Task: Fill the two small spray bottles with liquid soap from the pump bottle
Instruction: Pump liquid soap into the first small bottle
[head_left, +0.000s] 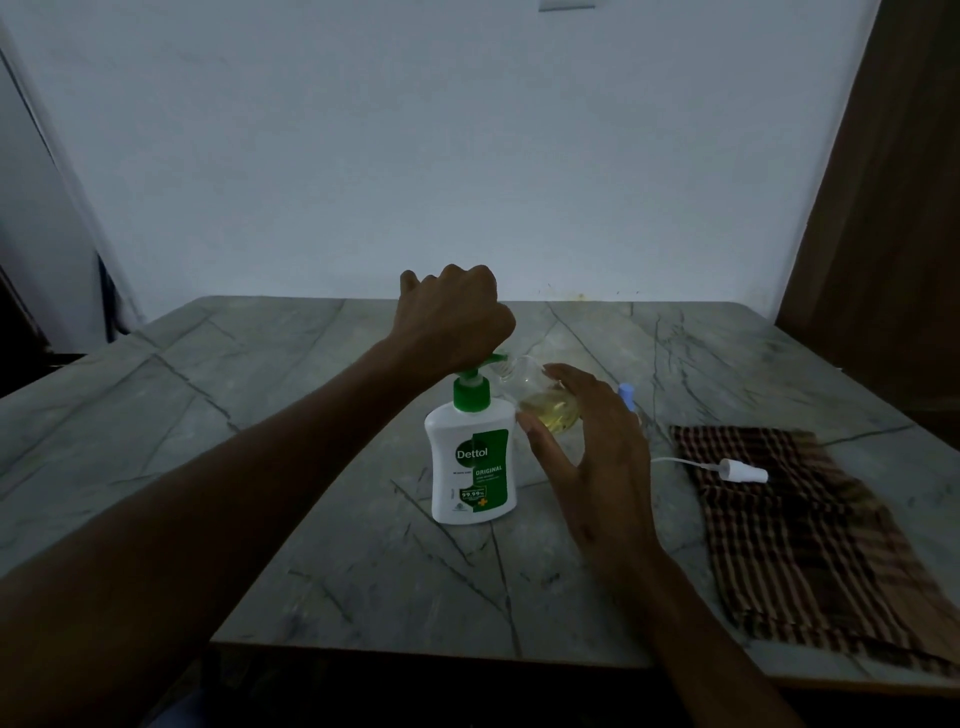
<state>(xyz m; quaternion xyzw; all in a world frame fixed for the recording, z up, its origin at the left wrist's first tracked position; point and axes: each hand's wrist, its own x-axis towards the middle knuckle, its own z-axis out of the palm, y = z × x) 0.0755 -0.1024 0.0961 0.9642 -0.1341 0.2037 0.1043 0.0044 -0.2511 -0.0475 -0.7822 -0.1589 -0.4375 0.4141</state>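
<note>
- Left hand (457, 317): fist, pressing down on green pump head of pump bottle (471, 457), upright on marble table (260, 415).
- Right hand (587, 441): fingers curled round small clear spray bottle (545, 402), tilted, mouth at nozzle, yellow soap inside.
- Further right: blue-capped second spray bottle (628, 397), mostly hidden; white sprayer top (743, 472) on checked cloth (789, 530).

Two bare forearms, left hand (457, 312), right hand (592, 447), no sleeves, rings or watch visible
</note>
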